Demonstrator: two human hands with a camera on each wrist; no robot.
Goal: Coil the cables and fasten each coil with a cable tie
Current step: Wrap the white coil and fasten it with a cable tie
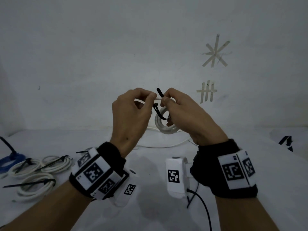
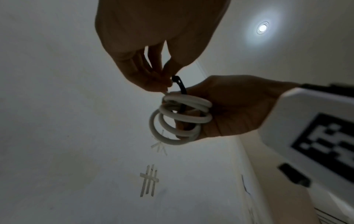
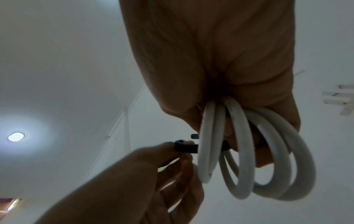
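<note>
Tying coil (image 1: 164, 125) now: right hand (image 1: 186, 114) grips it w/ tie (image 1: 160, 112) unlocked, left hand (image 1: 131, 112) pinches tie head; tied coils (image 1: 38, 172) done (blue incl.).

A white table (image 1: 150, 214) carries three tied white cable coils (image 1: 40, 165) and a blue coil (image 1: 8, 160) at its left.

Tape asterisk (image 1: 216, 51) and tape tally marks (image 1: 207, 92) on white wall; ceiling lamp (image 2: 262, 27) (lit).
</note>
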